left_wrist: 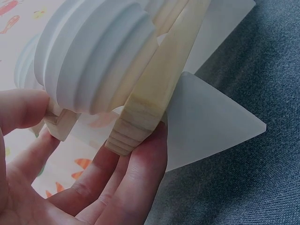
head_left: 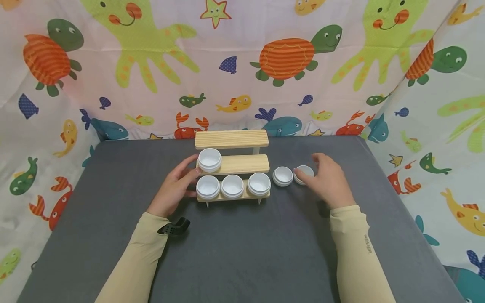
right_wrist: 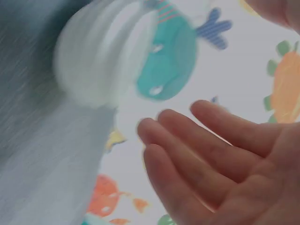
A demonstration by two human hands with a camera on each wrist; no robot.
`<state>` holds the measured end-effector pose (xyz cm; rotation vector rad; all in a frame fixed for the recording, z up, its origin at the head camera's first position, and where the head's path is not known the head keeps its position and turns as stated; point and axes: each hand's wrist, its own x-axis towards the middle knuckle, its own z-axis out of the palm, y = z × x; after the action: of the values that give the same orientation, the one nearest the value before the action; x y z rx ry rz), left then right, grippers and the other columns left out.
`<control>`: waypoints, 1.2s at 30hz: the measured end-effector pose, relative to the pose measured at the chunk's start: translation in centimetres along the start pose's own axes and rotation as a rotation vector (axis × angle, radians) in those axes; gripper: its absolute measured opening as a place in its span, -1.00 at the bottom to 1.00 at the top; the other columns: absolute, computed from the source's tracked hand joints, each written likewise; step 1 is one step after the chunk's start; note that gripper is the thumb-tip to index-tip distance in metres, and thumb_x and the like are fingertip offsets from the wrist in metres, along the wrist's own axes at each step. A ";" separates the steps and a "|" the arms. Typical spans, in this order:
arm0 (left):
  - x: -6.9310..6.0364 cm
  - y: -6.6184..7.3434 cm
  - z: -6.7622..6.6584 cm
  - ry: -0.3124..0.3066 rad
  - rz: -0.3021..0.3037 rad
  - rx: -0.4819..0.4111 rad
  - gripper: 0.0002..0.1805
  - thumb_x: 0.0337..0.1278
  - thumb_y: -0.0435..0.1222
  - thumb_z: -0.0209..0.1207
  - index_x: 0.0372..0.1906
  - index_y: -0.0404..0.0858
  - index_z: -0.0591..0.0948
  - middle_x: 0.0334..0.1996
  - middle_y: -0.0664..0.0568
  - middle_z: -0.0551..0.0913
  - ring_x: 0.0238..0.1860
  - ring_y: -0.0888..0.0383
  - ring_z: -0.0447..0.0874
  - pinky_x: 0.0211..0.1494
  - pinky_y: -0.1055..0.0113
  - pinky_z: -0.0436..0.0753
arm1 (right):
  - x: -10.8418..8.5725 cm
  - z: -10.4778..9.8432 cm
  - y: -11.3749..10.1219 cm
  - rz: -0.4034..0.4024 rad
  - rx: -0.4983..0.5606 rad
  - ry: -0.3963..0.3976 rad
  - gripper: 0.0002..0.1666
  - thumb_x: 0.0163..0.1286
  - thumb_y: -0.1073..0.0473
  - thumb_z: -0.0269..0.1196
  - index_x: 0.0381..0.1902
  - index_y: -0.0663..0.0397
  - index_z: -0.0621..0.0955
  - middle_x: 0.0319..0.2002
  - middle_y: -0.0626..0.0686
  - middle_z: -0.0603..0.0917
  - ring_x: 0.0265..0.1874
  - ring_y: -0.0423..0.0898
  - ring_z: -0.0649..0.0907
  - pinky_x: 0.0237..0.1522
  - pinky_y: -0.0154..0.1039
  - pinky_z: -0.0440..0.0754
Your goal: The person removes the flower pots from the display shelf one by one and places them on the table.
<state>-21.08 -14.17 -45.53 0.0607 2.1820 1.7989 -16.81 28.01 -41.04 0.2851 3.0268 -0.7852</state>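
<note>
lining wooden stand: four cups

Grey bench, woven-looking surface. White printed curtain behind bench, same print along left and right sides. Back print: orange-and-green turtle near middle, light-green octopus to its left, another to its right, small red-edged star near top, blue whale low by bench edge. Left side: red crab. Right side: yellow fish.

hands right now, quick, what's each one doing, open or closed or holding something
Left hand: closed on the left end of the rack.
Right hand: open at the rightmost cup, not gripping it.
</note>
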 end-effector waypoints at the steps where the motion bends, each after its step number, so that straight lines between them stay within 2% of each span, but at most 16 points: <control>1: 0.0 0.0 0.0 0.000 0.002 -0.002 -0.36 0.59 0.05 0.21 0.64 0.28 0.35 0.36 -0.22 0.61 0.19 -0.11 0.69 -0.10 0.13 0.82 | -0.2 0.0 -0.7 -0.021 0.005 0.026 0.08 0.40 -0.43 0.35 0.54 0.24 0.41 0.43 0.35 0.56 0.32 0.31 0.61 0.32 0.37 0.61; 4: 0.2 0.0 -0.1 0.000 0.004 -0.011 -0.36 0.59 0.04 0.22 0.64 0.27 0.36 0.36 -0.23 0.61 0.16 -0.09 0.70 -0.12 0.13 0.82 | -1.0 0.2 -3.1 -0.118 0.034 0.105 -0.02 0.43 -0.37 0.37 0.49 0.23 0.48 0.38 0.32 0.62 0.32 0.29 0.64 0.30 0.35 0.63; 8: 0.2 -0.1 -0.2 -0.002 0.004 -0.023 -0.37 0.59 0.03 0.22 0.63 0.26 0.38 0.35 -0.23 0.62 0.13 -0.06 0.69 -0.13 0.13 0.81 | -1.6 1.1 -6.6 -0.303 0.052 0.174 -0.14 0.41 -0.25 0.46 0.40 0.24 0.56 0.28 0.28 0.69 0.22 0.23 0.71 0.23 0.27 0.69; 11: 0.2 -0.1 -0.2 -0.002 0.007 -0.023 -0.37 0.59 0.02 0.22 0.63 0.25 0.38 0.34 -0.23 0.62 0.12 -0.05 0.69 -0.13 0.12 0.81 | -1.8 2.0 -9.3 -0.443 0.048 0.188 -0.17 0.37 -0.21 0.51 0.34 0.27 0.60 0.22 0.27 0.72 0.17 0.19 0.74 0.19 0.20 0.73; 14: 0.2 -0.2 -0.2 -0.004 0.004 -0.021 -0.37 0.59 0.02 0.22 0.63 0.26 0.37 0.35 -0.23 0.62 0.13 -0.06 0.69 -0.13 0.12 0.81 | -1.9 2.9 -11.7 -0.529 0.037 0.165 -0.17 0.36 -0.22 0.52 0.33 0.23 0.61 0.19 0.24 0.74 0.12 0.14 0.75 0.16 0.15 0.75; 19: 0.2 -0.2 -0.2 -0.015 0.003 -0.029 -0.37 0.59 0.04 0.22 0.63 0.28 0.37 0.36 -0.22 0.62 0.20 -0.11 0.72 -0.10 0.10 0.83 | -1.8 4.1 -15.1 -0.559 0.027 0.093 -0.15 0.35 -0.24 0.52 0.42 0.07 0.57 0.21 0.15 0.74 0.14 0.08 0.74 0.16 0.13 0.76; 21: 0.1 -0.2 -0.2 -0.017 0.011 -0.026 -0.36 0.59 0.05 0.22 0.64 0.28 0.36 0.37 -0.21 0.62 0.22 -0.13 0.72 -0.09 0.10 0.83 | -1.8 4.5 -16.3 -0.566 0.024 0.069 -0.15 0.35 -0.24 0.52 0.43 0.06 0.57 0.24 0.14 0.73 0.16 0.07 0.73 0.19 0.12 0.76; 27: 0.0 -0.1 -0.3 -0.026 0.017 -0.020 -0.37 0.59 0.07 0.21 0.63 0.28 0.36 0.36 -0.21 0.62 0.24 -0.15 0.71 -0.08 0.11 0.84 | -2.0 5.5 -19.3 -0.571 -0.001 0.021 -0.16 0.38 -0.25 0.50 0.39 0.16 0.58 0.25 0.15 0.72 0.10 0.04 0.75 0.20 0.03 0.77; 36: 0.0 -0.1 -0.4 -0.014 0.017 -0.009 -0.36 0.60 0.06 0.20 0.65 0.25 0.35 0.38 -0.22 0.60 0.19 -0.11 0.68 -0.10 0.11 0.83 | -1.9 6.8 -21.6 -0.570 -0.006 0.017 -0.16 0.39 -0.26 0.49 0.33 0.24 0.57 0.05 0.16 0.72 -0.10 0.01 0.77 -0.01 -0.04 0.83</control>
<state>-21.18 -14.51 -45.54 0.0898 2.1694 1.8119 -19.01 5.88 -36.46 -0.6018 3.1458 -0.7819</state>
